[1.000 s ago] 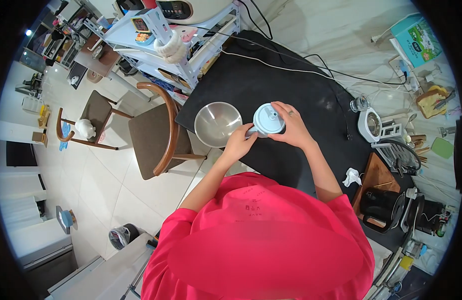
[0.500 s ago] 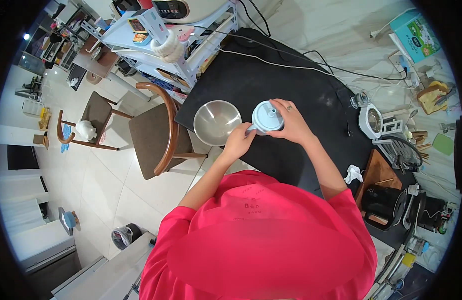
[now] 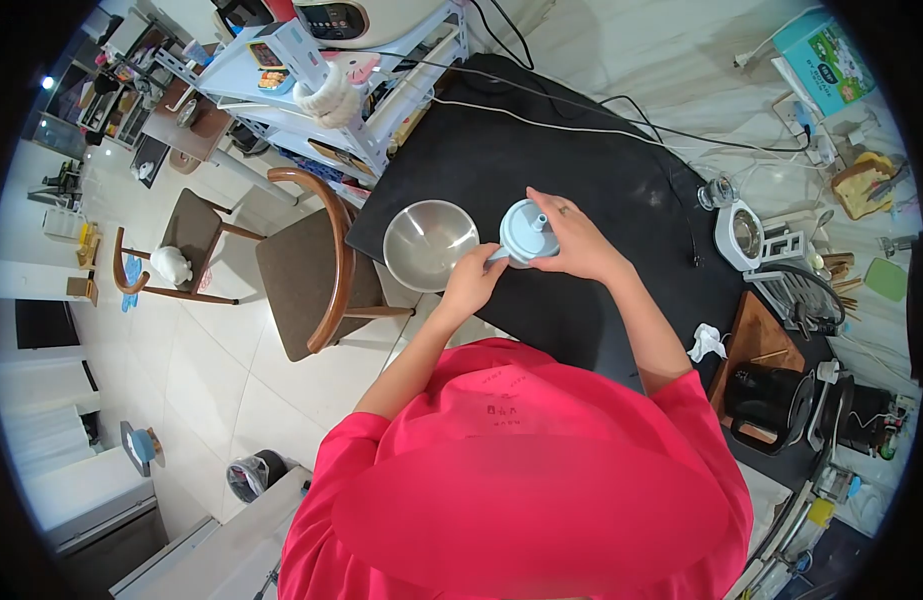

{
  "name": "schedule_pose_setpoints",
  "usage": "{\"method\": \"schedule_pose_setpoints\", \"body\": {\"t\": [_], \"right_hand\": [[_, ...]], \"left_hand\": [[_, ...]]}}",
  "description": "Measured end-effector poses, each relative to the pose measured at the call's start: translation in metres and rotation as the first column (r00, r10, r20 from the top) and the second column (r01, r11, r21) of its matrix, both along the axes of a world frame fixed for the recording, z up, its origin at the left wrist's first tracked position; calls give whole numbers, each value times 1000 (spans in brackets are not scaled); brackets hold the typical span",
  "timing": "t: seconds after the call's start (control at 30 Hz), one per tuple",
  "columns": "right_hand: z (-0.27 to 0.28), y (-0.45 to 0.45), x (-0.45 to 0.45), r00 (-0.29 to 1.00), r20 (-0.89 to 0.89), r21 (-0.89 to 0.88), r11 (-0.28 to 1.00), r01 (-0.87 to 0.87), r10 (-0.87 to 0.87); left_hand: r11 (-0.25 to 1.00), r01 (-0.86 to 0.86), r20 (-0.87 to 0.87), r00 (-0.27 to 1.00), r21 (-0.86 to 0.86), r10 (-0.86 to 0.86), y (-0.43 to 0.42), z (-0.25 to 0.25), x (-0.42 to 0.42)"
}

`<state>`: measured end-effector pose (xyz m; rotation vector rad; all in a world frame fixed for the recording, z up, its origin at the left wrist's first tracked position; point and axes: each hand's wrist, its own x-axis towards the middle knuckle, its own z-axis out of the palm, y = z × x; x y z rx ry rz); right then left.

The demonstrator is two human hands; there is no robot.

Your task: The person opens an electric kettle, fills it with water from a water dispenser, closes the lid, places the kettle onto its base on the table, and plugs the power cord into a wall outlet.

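Observation:
A light blue lidded cup [image 3: 527,232] with a small spout on its lid is over the black table, just right of a shiny metal bowl [image 3: 431,245]. My left hand [image 3: 471,281] is closed on the cup's handle, at the bowl's lower right rim. Curved around the right side of the lid is my right hand [image 3: 578,240], with its thumb below and its fingers above. The palm side of that hand is hidden. Nothing shows inside the bowl.
The black table [image 3: 621,190] carries cables at the back. A white kitchen scale [image 3: 738,238], a dish rack, a crumpled tissue [image 3: 706,342] and a black kettle [image 3: 768,407] stand at right. Wooden chairs [image 3: 303,275] and a white shelf cart [image 3: 376,135] are at left.
My right hand's fingers have shifted on the lid, the index finger now reaching past its far edge. My left hand keeps the handle. The whole view has slid slightly left.

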<state>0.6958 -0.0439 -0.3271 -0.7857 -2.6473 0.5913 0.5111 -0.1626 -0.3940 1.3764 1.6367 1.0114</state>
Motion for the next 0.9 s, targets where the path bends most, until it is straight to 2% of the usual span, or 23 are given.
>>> {"method": "schedule_pose_setpoints", "body": {"t": [0.03, 0.07, 0.13, 0.17, 0.23, 0.3, 0.37, 0.4, 0.47, 0.5, 0.57, 0.6, 0.63, 0.67, 0.73, 0.8, 0.83, 0.9], "right_hand": [[3, 1, -2, 998, 57, -84, 996, 11, -6], [5, -2, -4, 999, 55, -84, 996, 7, -3], [10, -13, -12, 979, 110, 1, 985, 171, -171], [6, -19, -16, 979, 111, 4, 985, 172, -171], [-7, -33, -23, 915, -1, 191, 898, 396, -403], [-2, -34, -25, 900, -31, 240, 870, 430, -436], [21, -28, -20, 910, 198, 41, 931, 363, -364], [20, -20, -12, 910, 197, 40, 931, 364, -364], [16, 5, 7, 992, 123, 162, 987, -20, 0], [12, 13, 8, 992, 125, 162, 987, -15, -6], [4, 24, 7, 962, 190, -54, 981, -187, 194], [7, 23, 5, 967, 162, -137, 975, -177, 198], [9, 21, 3, 967, 158, -138, 974, -178, 199], [12, 18, 3, 973, 177, -135, 983, -128, 150], [14, 10, 4, 975, 198, -130, 989, -75, 100], [14, -3, -1, 978, 195, 4, 997, 79, -78], [13, -12, -7, 978, 197, 2, 997, 76, -75], [8, -30, -20, 865, 283, 101, 909, 404, -415]], "left_hand": [[1000, -7, -5, 1000, -4, 7, -1, 1, 0], [1000, -16, -11, 1000, -7, 15, -1, 3, -1], [1000, -22, -11, 1000, -15, 22, -2, 2, -1], [999, -27, -8, 1000, -23, 27, -1, 1, -1], [999, -26, -27, 999, -30, 26, 0, 2, -2], [999, -35, -48, 998, -38, 33, 0, 1, -2], [1000, -26, -32, 999, -14, 26, -1, -1, -4], [1000, -25, -33, 999, -15, 25, 0, 0, -5], [999, 12, -24, 1000, -51, -13, 1, 5, -5], [999, 17, -22, 1000, -51, -19, 2, 5, -5], [999, 40, -72, 997, -10, -40, 2, 4, -6], [999, 40, -75, 996, -11, -41, 2, 2, -6], [999, 42, -26, 999, 0, -42, 2, -1, -7], [999, 45, 25, 999, 12, -45, 2, -4, -7], [999, 49, 21, 999, 7, -49, 3, -7, -7], [999, 48, 21, 999, 3, -48, 4, -8, -7], [999, 49, 7, 999, -1, -49, 4, -7, -8], [999, 50, -6, 999, -3, -50, 4, -6, -8]]}}
